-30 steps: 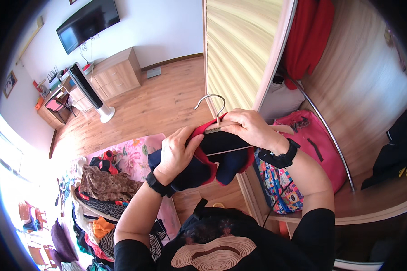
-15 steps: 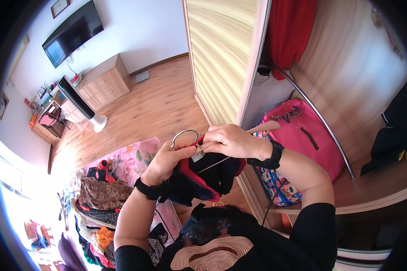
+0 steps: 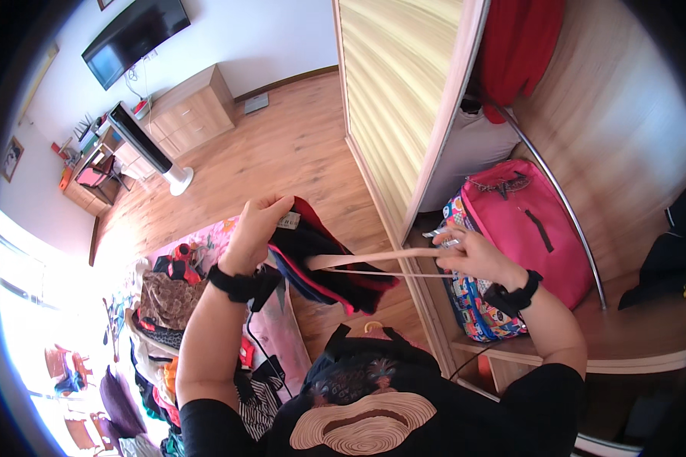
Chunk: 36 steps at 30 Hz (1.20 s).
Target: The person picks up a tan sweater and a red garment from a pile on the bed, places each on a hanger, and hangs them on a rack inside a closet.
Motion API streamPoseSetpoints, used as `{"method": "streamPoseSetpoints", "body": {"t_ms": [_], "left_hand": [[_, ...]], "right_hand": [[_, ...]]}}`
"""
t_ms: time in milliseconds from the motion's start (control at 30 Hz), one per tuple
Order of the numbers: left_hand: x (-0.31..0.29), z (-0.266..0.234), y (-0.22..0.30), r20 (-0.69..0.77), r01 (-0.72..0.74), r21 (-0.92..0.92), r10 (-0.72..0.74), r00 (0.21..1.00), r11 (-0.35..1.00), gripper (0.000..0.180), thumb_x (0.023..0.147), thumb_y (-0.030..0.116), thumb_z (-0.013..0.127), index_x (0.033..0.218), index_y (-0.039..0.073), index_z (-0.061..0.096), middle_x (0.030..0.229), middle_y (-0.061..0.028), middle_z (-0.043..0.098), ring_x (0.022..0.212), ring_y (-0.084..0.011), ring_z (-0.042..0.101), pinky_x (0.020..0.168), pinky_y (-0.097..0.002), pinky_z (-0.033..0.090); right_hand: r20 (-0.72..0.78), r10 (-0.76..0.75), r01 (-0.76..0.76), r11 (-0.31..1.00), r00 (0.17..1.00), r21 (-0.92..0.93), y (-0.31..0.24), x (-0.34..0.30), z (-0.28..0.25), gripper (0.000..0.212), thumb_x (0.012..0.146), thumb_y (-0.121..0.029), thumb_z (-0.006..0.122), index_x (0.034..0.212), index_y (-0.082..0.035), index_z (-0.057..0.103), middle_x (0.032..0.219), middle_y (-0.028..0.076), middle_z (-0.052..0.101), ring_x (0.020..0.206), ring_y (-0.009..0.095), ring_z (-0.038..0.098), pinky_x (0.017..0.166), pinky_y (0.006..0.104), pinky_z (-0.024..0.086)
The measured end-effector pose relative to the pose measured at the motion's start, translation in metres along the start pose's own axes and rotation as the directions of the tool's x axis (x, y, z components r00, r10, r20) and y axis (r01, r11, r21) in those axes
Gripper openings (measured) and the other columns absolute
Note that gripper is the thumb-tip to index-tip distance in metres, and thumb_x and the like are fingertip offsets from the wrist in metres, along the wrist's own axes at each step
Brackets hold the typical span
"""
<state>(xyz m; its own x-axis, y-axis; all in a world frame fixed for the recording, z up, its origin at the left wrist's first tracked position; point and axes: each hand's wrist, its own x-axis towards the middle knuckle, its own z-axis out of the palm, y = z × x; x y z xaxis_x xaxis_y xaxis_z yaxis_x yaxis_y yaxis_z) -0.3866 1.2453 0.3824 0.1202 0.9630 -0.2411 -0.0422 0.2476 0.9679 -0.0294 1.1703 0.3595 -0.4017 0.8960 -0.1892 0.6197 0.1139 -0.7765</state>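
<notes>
My left hand (image 3: 253, 234) is closed on the collar of a dark navy garment with red edging (image 3: 337, 280), beside its pale label. A wooden hanger (image 3: 392, 257) with a thin lower bar runs from my right hand (image 3: 474, 256) to the garment; its left end is tucked inside the cloth. My right fingers are closed around the hanger near its metal hook. The garment hangs in front of my body, above the floor.
On the left, a flowered pink bed cover (image 3: 213, 234) bears a heap of clothes (image 3: 168, 301). An open wardrobe stands at the right, with a pink bag (image 3: 537, 228) under a curved metal rail (image 3: 552, 186). A tower fan (image 3: 141, 139) stands farther off.
My right hand has moved right with the hanger, drawing most of it out of the garment. My left hand has shifted left and up, keeping hold of the collar. The view has shifted slightly.
</notes>
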Motion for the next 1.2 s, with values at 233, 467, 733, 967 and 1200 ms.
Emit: {"method": "streamPoseSetpoints", "body": {"t_ms": [233,467,733,967,1200], "left_hand": [[0.028,-0.029,-0.001,0.003,0.016,0.3,-0.017,1.0,0.954,0.016,0.078,0.014,0.068,0.079,-0.002,0.067,0.069,-0.0033,0.063,0.061,-0.0101,0.058,0.055,-0.0228,0.044],[0.036,-0.033,-0.017,0.002,-0.082,0.898,0.183,0.983,0.432,0.021,0.063,0.018,0.068,0.078,0.003,0.07,0.069,-0.0149,0.066,0.065,-0.0275,0.065,0.062,-0.0351,0.049],[0.039,-0.061,-0.024,-0.138,0.05,0.947,0.261,0.955,0.318,0.02,0.065,0.023,0.068,0.076,0.007,0.071,0.063,-0.0082,0.066,0.061,-0.0191,0.065,0.059,-0.0315,0.05],[0.04,-0.082,-0.027,-0.16,0.051,0.884,0.198,0.967,0.466,0.02,0.073,0.022,0.069,0.073,0.002,0.069,0.061,-0.0044,0.064,0.056,-0.0118,0.062,0.056,-0.0263,0.048],[0.042,-0.077,-0.022,-0.084,-0.083,0.827,0.268,0.96,0.556,0.025,0.069,0.026,0.068,0.076,0.002,0.07,0.066,-0.0114,0.066,0.064,-0.0211,0.066,0.062,-0.0311,0.051]], "right_hand": [[0.097,0.046,-0.073,0.952,0.994,0.297,0.019,-0.037,0.027,0.025,0.092,-0.011,0.05,0.114,-0.004,0.059,0.092,0.003,0.068,0.062,0.007,0.053,0.052,0.0226,0.041],[-0.01,-0.081,0.078,0.924,0.997,0.375,0.024,-0.026,0.066,0.025,0.091,-0.004,0.047,0.112,-0.01,0.059,0.069,0.006,0.058,0.055,0.01,0.052,0.052,0.0263,0.041],[-0.044,-0.57,0.533,0.79,0.82,-0.304,0.002,0.028,0.071,0.012,0.083,-0.016,0.059,0.09,-0.007,0.059,0.077,0.009,0.06,0.073,0.027,0.06,0.062,0.0362,0.048],[-0.024,-0.932,0.748,0.305,0.361,-0.59,-0.079,0.082,0.039,0.016,0.078,-0.017,0.064,0.072,-0.008,0.053,0.072,0.007,0.054,0.081,0.024,0.059,0.075,0.0397,0.048],[-0.334,-0.867,0.677,0.498,0.371,-0.541,-0.109,0.124,0.008,0.017,0.088,-0.014,0.057,0.076,-0.005,0.05,0.074,0.008,0.055,0.071,0.025,0.053,0.07,0.0361,0.047]]}}
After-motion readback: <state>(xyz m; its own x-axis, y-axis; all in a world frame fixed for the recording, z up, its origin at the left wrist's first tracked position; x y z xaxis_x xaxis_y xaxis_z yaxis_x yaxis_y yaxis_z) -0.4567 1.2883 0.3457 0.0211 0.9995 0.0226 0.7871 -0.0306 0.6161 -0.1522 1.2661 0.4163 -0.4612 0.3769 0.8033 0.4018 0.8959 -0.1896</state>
